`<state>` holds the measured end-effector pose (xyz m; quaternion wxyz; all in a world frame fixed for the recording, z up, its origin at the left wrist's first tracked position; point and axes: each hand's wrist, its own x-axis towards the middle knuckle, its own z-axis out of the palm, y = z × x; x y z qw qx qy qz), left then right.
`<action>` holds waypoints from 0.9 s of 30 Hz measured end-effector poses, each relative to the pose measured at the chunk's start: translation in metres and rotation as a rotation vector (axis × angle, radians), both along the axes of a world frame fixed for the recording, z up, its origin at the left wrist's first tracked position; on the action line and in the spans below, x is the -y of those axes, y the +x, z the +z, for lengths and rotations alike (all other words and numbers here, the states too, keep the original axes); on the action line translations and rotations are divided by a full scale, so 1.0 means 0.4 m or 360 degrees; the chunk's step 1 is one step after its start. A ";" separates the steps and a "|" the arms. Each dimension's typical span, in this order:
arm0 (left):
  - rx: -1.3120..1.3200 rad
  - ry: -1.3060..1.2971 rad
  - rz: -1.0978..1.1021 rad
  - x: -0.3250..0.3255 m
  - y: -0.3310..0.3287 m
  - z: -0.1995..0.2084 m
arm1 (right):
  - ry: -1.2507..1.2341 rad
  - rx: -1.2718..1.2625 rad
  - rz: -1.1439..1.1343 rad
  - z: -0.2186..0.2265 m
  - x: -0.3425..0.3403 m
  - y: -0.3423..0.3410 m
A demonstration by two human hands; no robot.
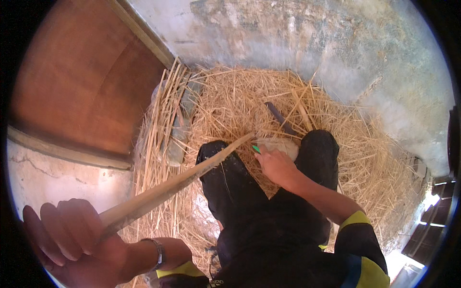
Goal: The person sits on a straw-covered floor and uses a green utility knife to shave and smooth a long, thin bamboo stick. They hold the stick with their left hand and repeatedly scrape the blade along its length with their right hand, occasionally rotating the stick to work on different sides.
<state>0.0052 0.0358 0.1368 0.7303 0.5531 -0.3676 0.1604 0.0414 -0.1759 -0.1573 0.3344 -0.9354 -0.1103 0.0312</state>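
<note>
My left hand [91, 245], close at the lower left, is closed round the thick end of a long split wooden stick [177, 184]. The stick slants up across my left knee, and its thin tip stops just short of my right hand. Between my knees, my right hand [277, 168] is closed, with a small bright green piece [256, 149] showing at its fingertips. What the green piece belongs to is hidden by the fingers. A pale, rounded block [285, 145] lies just beyond that hand, partly covered by it.
Loose straw [235, 96] covers the floor. A dark flat strip [280, 117] and a pale wood piece [303, 111] lie beyond my knees. Several thin split sticks [165, 110] lean at the left by a brown door panel [86, 72]. A stained wall [307, 43] closes off the back.
</note>
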 end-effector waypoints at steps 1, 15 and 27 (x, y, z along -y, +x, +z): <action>0.0046 0.0035 -0.0001 -0.007 -0.001 0.014 | 0.0026 0.0004 -0.0031 0.054 -0.005 0.021; 0.0277 0.0515 0.2761 0.024 0.015 -0.025 | 0.0187 -0.0009 -0.0006 0.111 -0.003 -0.041; 0.0794 0.1201 0.3224 -0.118 -0.031 -0.047 | 0.0258 0.0006 0.0097 0.187 -0.035 -0.015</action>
